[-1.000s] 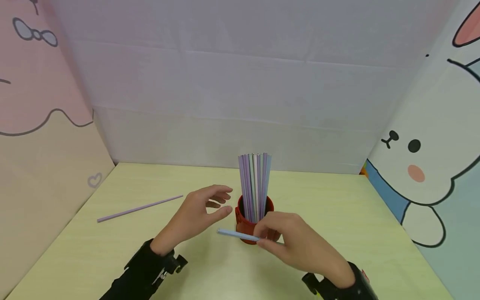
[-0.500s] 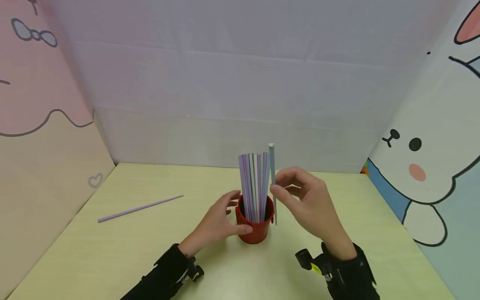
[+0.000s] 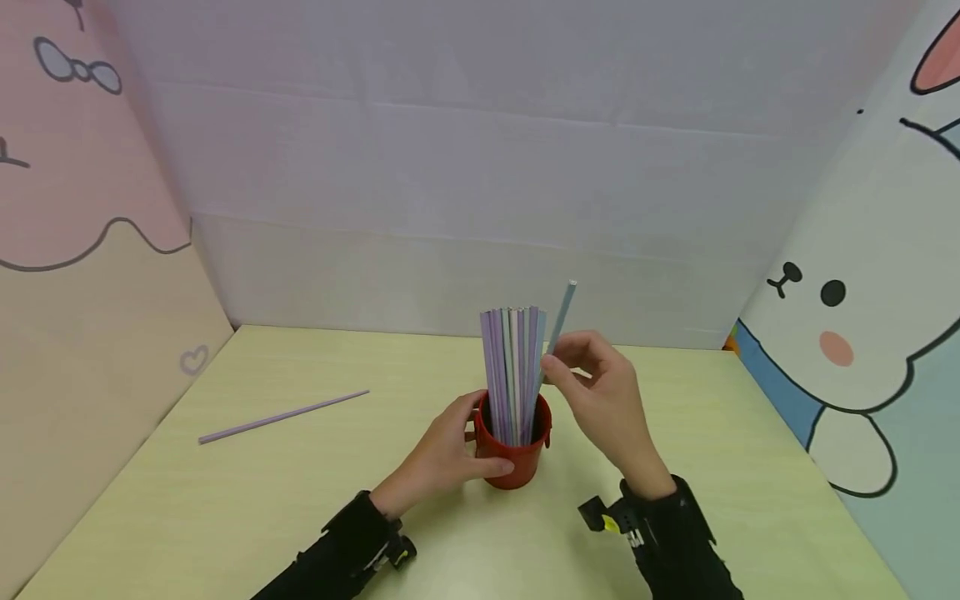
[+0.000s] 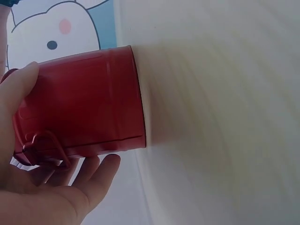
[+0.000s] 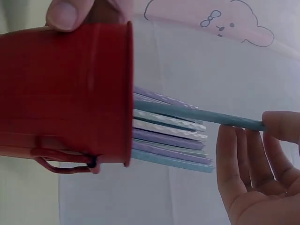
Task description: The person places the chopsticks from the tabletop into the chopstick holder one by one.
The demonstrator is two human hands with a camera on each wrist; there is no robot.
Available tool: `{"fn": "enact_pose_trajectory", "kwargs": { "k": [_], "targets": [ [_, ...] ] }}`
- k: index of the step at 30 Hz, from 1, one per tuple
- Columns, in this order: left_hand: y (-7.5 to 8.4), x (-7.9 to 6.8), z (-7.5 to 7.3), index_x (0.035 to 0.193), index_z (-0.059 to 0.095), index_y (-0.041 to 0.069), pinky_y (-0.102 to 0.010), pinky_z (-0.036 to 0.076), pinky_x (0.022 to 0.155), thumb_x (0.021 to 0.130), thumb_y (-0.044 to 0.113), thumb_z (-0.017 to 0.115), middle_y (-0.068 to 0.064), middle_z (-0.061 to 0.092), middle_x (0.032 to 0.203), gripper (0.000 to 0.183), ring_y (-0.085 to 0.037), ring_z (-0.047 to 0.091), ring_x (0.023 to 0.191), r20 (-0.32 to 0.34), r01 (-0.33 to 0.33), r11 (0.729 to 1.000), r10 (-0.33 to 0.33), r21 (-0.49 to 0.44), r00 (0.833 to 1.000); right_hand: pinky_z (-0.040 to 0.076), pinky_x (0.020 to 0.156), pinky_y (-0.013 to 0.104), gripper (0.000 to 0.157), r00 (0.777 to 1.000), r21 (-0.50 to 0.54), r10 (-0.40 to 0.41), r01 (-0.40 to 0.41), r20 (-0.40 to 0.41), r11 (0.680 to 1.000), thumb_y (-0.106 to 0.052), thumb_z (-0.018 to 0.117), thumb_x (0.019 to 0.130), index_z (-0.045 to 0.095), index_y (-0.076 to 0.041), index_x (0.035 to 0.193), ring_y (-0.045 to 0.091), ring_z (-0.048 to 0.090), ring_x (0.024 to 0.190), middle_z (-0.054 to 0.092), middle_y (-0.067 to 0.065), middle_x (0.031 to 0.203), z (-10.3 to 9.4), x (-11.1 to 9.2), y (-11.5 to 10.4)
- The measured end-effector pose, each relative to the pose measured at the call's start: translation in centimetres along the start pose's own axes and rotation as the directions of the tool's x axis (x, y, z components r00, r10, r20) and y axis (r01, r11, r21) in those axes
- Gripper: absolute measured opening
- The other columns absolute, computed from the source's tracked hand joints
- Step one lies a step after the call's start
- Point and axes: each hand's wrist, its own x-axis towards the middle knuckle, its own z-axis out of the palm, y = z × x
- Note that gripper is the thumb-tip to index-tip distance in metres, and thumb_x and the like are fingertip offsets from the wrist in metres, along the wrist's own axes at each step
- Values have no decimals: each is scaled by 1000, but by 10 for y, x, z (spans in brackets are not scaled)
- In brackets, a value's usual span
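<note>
A small red bucket (image 3: pixel 517 467) stands upright on the table, packed with purple, white and blue straws (image 3: pixel 502 367). My left hand (image 3: pixel 442 454) grips it from the left, thumb across the front and fingers round the far side; the left wrist view shows this hand against the bucket's wall (image 4: pixel 89 103). At the bucket's right, my right hand (image 3: pixel 603 387) pinches a blue straw (image 3: pixel 564 312) between thumb and fingertips. That straw leans to the right, and in the right wrist view its lower end goes behind the bucket's rim (image 5: pixel 129 93), among the others.
One purple straw (image 3: pixel 283 416) lies alone on the pale wooden table (image 3: pixel 712 467), left of the bucket. A white cloth wall (image 3: pixel 450 167) rises along the back edge. Panels with cartoon drawings flank the table, pink at left and a white figure (image 3: pixel 870 292) at right.
My left hand has moved right and taken hold of the bucket. My right hand has raised the blue straw from lying nearly flat to upright, then brought its lower end to the bucket's mouth.
</note>
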Motion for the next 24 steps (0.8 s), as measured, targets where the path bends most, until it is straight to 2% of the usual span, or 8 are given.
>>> {"fn": "enact_pose_trajectory", "kwargs": {
  "k": [3,8,11,14,18,21,24],
  "targets": [
    [-6,2,2,143,34,15,-37,47,94,74,25,84,0,44,135,86,-16,45,120,-1,1,1000,-1,21,1000,57,71,39,16,997,5,73,-73,13,997,2,62,90,55,6,104,36,61,81,59,17,90,3,0,10],
    [-19,4,2,144,32,23,-31,48,92,72,36,84,8,43,134,89,-10,44,119,0,17,999,-17,46,1000,58,67,36,15,982,-46,188,-186,28,981,-1,64,90,57,2,103,35,61,79,61,16,89,8,-2,20],
    [-21,4,2,144,32,24,-32,48,92,72,38,83,8,43,134,89,-10,45,119,4,15,999,-15,43,1000,57,68,41,16,976,-82,211,-207,47,975,-2,64,89,57,3,103,34,61,79,62,16,90,11,-2,24],
    [-21,3,1,144,32,24,-32,48,92,73,38,83,8,43,134,89,-10,45,119,7,16,999,-16,42,1000,58,67,37,18,975,-127,214,-205,64,971,-2,65,89,57,5,103,32,61,79,62,17,89,13,-2,27],
    [-5,0,0,144,32,15,-37,48,92,75,26,83,-1,43,135,86,-17,45,120,8,2,999,-2,38,1000,56,64,27,19,972,-171,226,-212,65,962,-2,66,88,58,4,104,29,62,78,63,16,89,15,-2,30],
    [10,-2,-1,143,33,7,-39,48,93,76,17,81,-9,43,135,82,-23,45,120,6,-5,999,5,38,1000,56,63,27,20,973,-166,224,-212,57,963,-5,68,88,59,1,105,27,62,77,63,13,89,14,-3,46],
    [15,-3,-2,143,33,7,-38,47,93,76,15,81,-9,44,135,82,-23,45,120,5,8,999,-8,37,1000,57,63,28,20,977,-160,205,-195,50,968,-9,69,88,60,-5,105,23,62,77,64,9,89,13,-3,64]
  ]
}}
